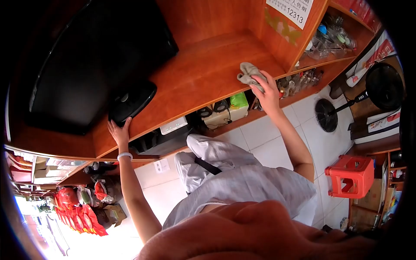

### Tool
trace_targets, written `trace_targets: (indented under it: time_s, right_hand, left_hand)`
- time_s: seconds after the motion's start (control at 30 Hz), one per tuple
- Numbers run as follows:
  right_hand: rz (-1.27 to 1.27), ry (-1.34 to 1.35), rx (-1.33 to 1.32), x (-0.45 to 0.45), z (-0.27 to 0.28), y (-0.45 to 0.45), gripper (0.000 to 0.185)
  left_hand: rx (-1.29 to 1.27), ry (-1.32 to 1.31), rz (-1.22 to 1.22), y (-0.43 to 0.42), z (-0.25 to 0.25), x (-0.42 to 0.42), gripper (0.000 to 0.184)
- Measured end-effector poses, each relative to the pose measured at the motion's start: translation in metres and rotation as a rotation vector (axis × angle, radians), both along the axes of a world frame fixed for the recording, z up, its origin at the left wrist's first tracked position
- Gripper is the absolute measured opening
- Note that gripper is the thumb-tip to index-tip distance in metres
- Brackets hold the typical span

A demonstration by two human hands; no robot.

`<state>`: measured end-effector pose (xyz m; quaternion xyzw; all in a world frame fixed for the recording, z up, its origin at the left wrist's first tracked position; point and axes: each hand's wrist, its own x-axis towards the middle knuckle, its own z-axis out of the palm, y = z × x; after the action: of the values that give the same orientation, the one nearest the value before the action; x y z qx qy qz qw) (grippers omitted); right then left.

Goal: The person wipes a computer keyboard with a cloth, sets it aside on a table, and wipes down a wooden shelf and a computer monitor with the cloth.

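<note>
A grey-beige cloth (249, 74) lies against the brown wooden shelf (203, 71), close to its front edge. My right hand (268, 91) grips this cloth with bent fingers. On the left, my left hand (120, 131) rests at the shelf's front edge with its fingers apart and holds nothing. Its fingertips are beside the black base (134, 102) of a large dark monitor (99, 56), which stands on the same shelf. A pale bracelet circles the left wrist.
Below the shelf are a white box-like device (173, 125), black speakers and a green bag (238, 100). Glassware fills compartments at right. A red stool (350, 176) and a black fan (384, 86) stand on the right; red packages (82, 219) hang lower left.
</note>
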<state>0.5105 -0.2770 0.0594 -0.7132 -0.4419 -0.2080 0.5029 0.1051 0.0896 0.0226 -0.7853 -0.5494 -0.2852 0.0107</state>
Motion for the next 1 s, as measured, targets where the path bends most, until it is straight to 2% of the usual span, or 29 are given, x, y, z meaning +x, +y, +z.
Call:
trace_targets:
  time_s: [0.07, 0.1, 0.2, 0.3, 0.4, 0.53, 0.67, 0.8, 0.9, 0.93, 1.0]
  right_hand:
    - [-0.052, -0.204, -0.372, 0.024, -0.006, 0.005, 0.028]
    - [-0.104, -0.272, -0.264, 0.039, -0.015, 0.008, 0.028]
    - [-0.355, -0.289, -0.247, 0.089, -0.024, -0.001, 0.027]
    - [-0.415, -0.304, -0.296, 0.099, -0.019, -0.011, 0.027]
    - [-0.371, -0.166, -0.325, 0.090, -0.009, -0.011, 0.028]
    - [-0.108, 0.009, -0.302, 0.094, -0.003, -0.005, 0.030]
    - [-0.120, -0.098, -0.306, 0.079, 0.039, 0.016, 0.030]
    - [-0.017, -0.197, 0.002, 0.106, 0.097, 0.069, 0.027]
    - [0.061, -0.182, 0.051, 0.136, 0.127, 0.107, 0.029]
    - [0.012, -0.212, 0.044, 0.139, 0.125, 0.109, 0.030]
    - [0.130, 0.178, 0.238, 0.174, 0.153, 0.160, 0.035]
  left_hand:
    - [0.006, -0.014, -0.003, -0.002, 0.003, 0.001, 0.099]
    - [0.006, -0.023, -0.002, -0.003, 0.004, 0.002, 0.098]
    - [0.025, -0.015, 0.003, 0.000, -0.001, 0.000, 0.097]
    - [0.044, -0.025, 0.009, -0.001, 0.001, -0.002, 0.096]
    - [0.039, -0.063, 0.013, -0.009, 0.010, 0.003, 0.096]
    - [0.007, -0.101, -0.008, -0.013, 0.012, 0.004, 0.094]
    - [0.021, -0.104, -0.001, -0.014, 0.012, 0.005, 0.094]
    - [0.028, -0.089, 0.016, -0.014, 0.012, 0.004, 0.093]
    - [0.041, -0.107, 0.036, -0.015, 0.011, 0.002, 0.093]
    - [0.052, -0.095, 0.025, -0.014, 0.008, 0.005, 0.093]
    - [0.043, -0.115, 0.037, -0.017, 0.011, 0.005, 0.093]
